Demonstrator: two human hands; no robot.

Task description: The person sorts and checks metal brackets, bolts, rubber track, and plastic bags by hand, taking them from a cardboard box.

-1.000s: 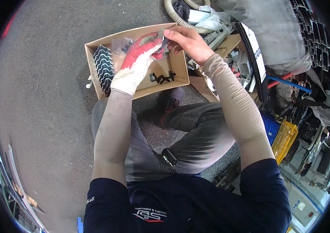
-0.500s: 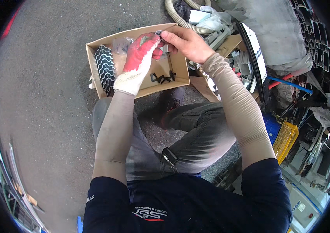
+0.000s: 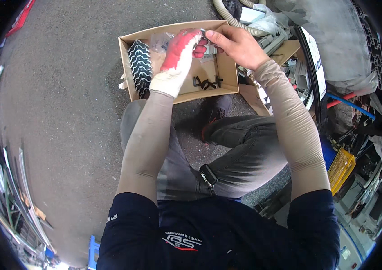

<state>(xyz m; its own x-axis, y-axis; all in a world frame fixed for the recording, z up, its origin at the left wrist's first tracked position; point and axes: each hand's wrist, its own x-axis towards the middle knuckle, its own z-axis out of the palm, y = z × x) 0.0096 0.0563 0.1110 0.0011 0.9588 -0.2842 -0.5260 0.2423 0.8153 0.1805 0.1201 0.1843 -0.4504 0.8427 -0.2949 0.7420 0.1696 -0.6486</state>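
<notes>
My left hand (image 3: pixel 179 58), in a white glove with a red-coated palm, is closed over the cardboard box (image 3: pixel 206 93). Its fingertips meet those of my bare right hand (image 3: pixel 241 48), which pinches with thumb and forefinger. Between them shows a small dark piece (image 3: pixel 203 34), mostly hidden by the fingers and too small to name. Inside the box, a row of black parts with silvery zigzag edges (image 3: pixel 140 65) lies along the left side. Several small black pieces (image 3: pixel 207 83) lie at the near right. A clear plastic bag (image 3: pixel 158 42) rests behind my gloved hand.
Right of the box are scrap profiles and cardboard (image 3: pixel 285 51), a long black-edged white panel (image 3: pixel 312 67) and a ribbed hose (image 3: pixel 233 20). A yellow crate (image 3: pixel 341 170) stands farther right. Long metal strips (image 3: pixel 29 198) lie at far left. A watch (image 3: pixel 208 174) is at my lap.
The whole view has shifted, so the box and both hands appear farther right. My hands stay together over the box, with the small piece still between their fingertips.
</notes>
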